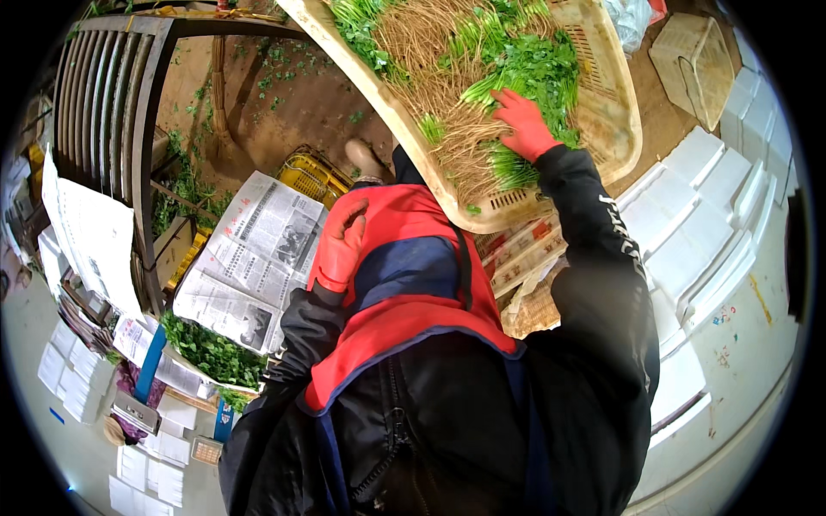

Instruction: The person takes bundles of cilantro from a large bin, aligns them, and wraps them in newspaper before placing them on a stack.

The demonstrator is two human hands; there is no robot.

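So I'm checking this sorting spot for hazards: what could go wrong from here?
The tan crate of rooted greens sits tilted with one corner at the person's body; pressure from the right hand might tip it. The left hand rests on the apron, not steadying it. Greens could spill onto the newspaper.

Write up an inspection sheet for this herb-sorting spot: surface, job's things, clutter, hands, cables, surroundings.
Surface: beige plastic crate serves as the work tray, tilted in the view.
Job's things: leafy green herbs with long pale roots spread in the crate.
Clutter: newspaper lies over more greens; yellow crate behind it; papers lower left.
Hands: right hand, red-gloved, rests open on the herbs; left hand, red-gloved, lies against the red apron, holding nothing.
Cables: nothing seen.
Surroundings: white foam boxes at right; dirt floor strewn with leaf scraps.
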